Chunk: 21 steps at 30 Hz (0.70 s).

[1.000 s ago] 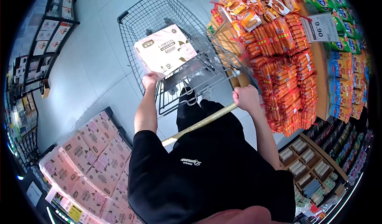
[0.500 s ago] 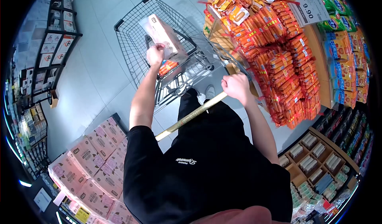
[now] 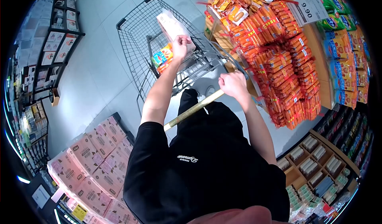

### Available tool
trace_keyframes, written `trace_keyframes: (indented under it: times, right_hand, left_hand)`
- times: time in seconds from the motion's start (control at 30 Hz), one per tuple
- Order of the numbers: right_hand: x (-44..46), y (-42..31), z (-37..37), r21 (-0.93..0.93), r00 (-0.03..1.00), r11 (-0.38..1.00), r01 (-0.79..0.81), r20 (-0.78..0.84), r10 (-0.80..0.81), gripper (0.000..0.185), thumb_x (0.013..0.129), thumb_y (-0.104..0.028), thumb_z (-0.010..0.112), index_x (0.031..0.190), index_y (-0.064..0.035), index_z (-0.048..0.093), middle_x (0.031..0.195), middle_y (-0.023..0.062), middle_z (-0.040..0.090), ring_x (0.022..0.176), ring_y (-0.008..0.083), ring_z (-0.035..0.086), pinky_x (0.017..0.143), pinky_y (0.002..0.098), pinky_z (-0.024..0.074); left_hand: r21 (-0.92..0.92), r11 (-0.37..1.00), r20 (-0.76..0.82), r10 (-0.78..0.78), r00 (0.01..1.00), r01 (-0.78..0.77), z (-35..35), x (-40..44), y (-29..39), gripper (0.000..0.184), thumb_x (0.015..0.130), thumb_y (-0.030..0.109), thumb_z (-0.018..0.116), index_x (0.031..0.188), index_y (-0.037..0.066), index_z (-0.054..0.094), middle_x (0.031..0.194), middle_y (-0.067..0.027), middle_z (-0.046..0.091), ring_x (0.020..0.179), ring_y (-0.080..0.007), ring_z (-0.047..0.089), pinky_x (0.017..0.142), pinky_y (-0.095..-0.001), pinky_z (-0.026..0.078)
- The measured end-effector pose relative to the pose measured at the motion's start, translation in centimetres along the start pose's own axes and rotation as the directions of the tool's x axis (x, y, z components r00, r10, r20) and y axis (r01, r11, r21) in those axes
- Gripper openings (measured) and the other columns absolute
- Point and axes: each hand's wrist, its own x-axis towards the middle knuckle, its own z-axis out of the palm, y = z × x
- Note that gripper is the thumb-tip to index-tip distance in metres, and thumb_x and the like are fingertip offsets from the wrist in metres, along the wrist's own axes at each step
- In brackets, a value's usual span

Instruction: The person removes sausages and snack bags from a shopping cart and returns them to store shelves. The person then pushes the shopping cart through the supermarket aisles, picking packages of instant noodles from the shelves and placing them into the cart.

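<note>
A pale pink tissue pack (image 3: 173, 24) stands tilted in the shopping cart (image 3: 133, 45), leaning toward the cart's right side. My left hand (image 3: 181, 47) is closed on the pack's near end, with its fingertips partly hidden. Just left of that hand lies a blue and orange snack bag (image 3: 161, 57) on the cart's wire floor, with some orange-red packaging under its near edge. My right hand (image 3: 233, 83) is wrapped round the right end of the yellowish cart handle (image 3: 195, 112), which crosses in front of my body.
Red-netted sausage packs (image 3: 278, 61) are piled on a wooden stand close to the cart's right, under a price sign (image 3: 308, 9). Stacked pink tissue packs (image 3: 95, 160) stand at my left. Dark shelving (image 3: 59, 41) lines the far left. A compartmented wooden display (image 3: 314, 164) is at the lower right.
My left hand has moved right, and the tissue pack has shifted right with it. The snack bag at its left now shows more fully. My right hand stays on the handle.
</note>
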Motion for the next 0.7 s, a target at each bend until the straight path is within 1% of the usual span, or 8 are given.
trace_keyframes:
  times: [0.1, 0.13, 0.17, 0.2, 0.33, 0.5, 0.57, 0.7]
  right_hand:
    - [0.2, 0.1, -0.1, 0.008, 1.0, 1.0, 0.006, -0.019, -0.006, 0.025, 0.083, -0.025, 0.055, 0.07, -0.0088, 0.069, 0.062, 0.0136, 0.065, 0.063, 0.0324, 0.065, 0.075, 0.0416, 0.0486]
    - [0.3, 0.1, -0.2, 0.002, 1.0, 1.0, 0.005, -0.021, -0.005, 0.025, 0.083, -0.025, 0.055, 0.07, -0.0088, 0.069, 0.062, 0.0137, 0.065, 0.063, 0.0326, 0.065, 0.075, 0.0417, 0.0486]
    - [0.1, 0.1, -0.3, -0.004, 1.0, 1.0, 0.004, -0.015, -0.004, 0.025, 0.083, -0.025, 0.055, 0.07, -0.0088, 0.069, 0.062, 0.0139, 0.065, 0.062, 0.0328, 0.064, 0.075, 0.0418, 0.0486]
    - [0.0, 0.1, -0.2, 0.005, 0.999, 1.0, 0.015, -0.045, -0.015, 0.025, 0.083, -0.024, 0.055, 0.069, -0.0088, 0.068, 0.062, 0.0141, 0.064, 0.061, 0.0332, 0.064, 0.074, 0.0421, 0.0487]
    - [0.0, 0.2, 0.4, 0.005, 0.995, 0.999, 0.053, -0.087, -0.052, 0.023, 0.082, -0.023, 0.057, 0.067, -0.0084, 0.066, 0.06, 0.0136, 0.063, 0.06, 0.0336, 0.063, 0.071, 0.0423, 0.0488]
    - [0.6, 0.3, 0.3, 0.067, 0.997, 0.997, 0.05, -0.063, -0.046, 0.022, 0.082, -0.025, 0.065, 0.066, -0.0101, 0.061, 0.057, 0.0122, 0.06, 0.057, 0.034, 0.061, 0.061, 0.0436, 0.0489]
    - [1.2, 0.3, -0.4, 0.103, 0.999, 0.994, 0.043, 0.005, -0.044, 0.023, 0.084, -0.027, 0.066, 0.071, -0.0092, 0.061, 0.06, 0.0123, 0.061, 0.06, 0.0334, 0.062, 0.059, 0.0433, 0.0484]
    - [4.0, 0.0, -0.7, 0.408, 0.989, 0.903, -0.132, 0.121, 0.09, 0.017, 0.088, -0.02, 0.064, 0.083, -0.0045, 0.06, 0.07, 0.0135, 0.062, 0.066, 0.0297, 0.063, 0.06, 0.0387, 0.0477]
  left_hand:
    - [0.558, 0.775, -0.63, 0.162, 0.76, 0.297, -2.8, -1.0, 0.3, 0.038, 0.092, 0.009, 0.057, 0.129, 0.002, 0.051, 0.133, -0.0198, 0.054, 0.115, -0.0284, 0.059, 0.088, -0.0355, 0.05]
    - [0.292, 0.882, -0.68, -0.08, 0.729, 0.37, -4.5, -0.3, -0.8, 0.044, 0.092, 0.014, 0.059, 0.133, 0.003, 0.049, 0.137, -0.0199, 0.05, 0.119, -0.0291, 0.056, 0.093, -0.0367, 0.049]
    - [-0.001, 0.899, -0.654, -0.332, 0.68, 0.439, -5.7, 0.0, -2.2, 0.049, 0.092, 0.019, 0.061, 0.136, 0.004, 0.046, 0.141, -0.0201, 0.046, 0.124, -0.0298, 0.052, 0.097, -0.0379, 0.047]
    - [-0.511, 0.816, -0.401, -0.506, 0.764, 0.272, -6.0, -0.7, -2.5, 0.052, 0.098, 0.026, 0.053, 0.144, 0.008, 0.039, 0.144, -0.0162, 0.043, 0.132, -0.0276, 0.044, 0.106, -0.0427, 0.041]
    - [-0.369, 0.878, -0.163, -0.384, 0.909, 0.305, -5.4, -1.6, -4.6, 0.044, 0.103, 0.029, 0.039, 0.143, 0.009, 0.041, 0.133, -0.0049, 0.053, 0.128, -0.0216, 0.046, 0.103, -0.0545, 0.038]
    - [-0.157, 0.962, -0.015, -0.23, 0.973, 0.224, -2.4, -0.9, -5.0, 0.039, 0.1, 0.014, 0.043, 0.138, 0.003, 0.044, 0.1, -0.0035, 0.058, 0.088, -0.0143, 0.061, 0.077, -0.0307, 0.051]
    - [-0.043, 0.923, 0.199, -0.366, 0.909, 0.382, -1.6, -2.4, 0.5, 0.055, 0.097, 0.003, 0.042, 0.149, -0.004, 0.027, 0.129, -0.0156, 0.056, 0.114, -0.0214, 0.057, 0.093, -0.0304, 0.048]
    - [-0.236, 0.942, 0.159, -0.206, 0.966, 0.24, -0.7, -2.4, -1.5, 0.061, 0.096, -0.001, 0.045, 0.15, -0.009, 0.018, 0.141, -0.0172, 0.049, 0.126, -0.0236, 0.05, 0.109, -0.031, 0.036]
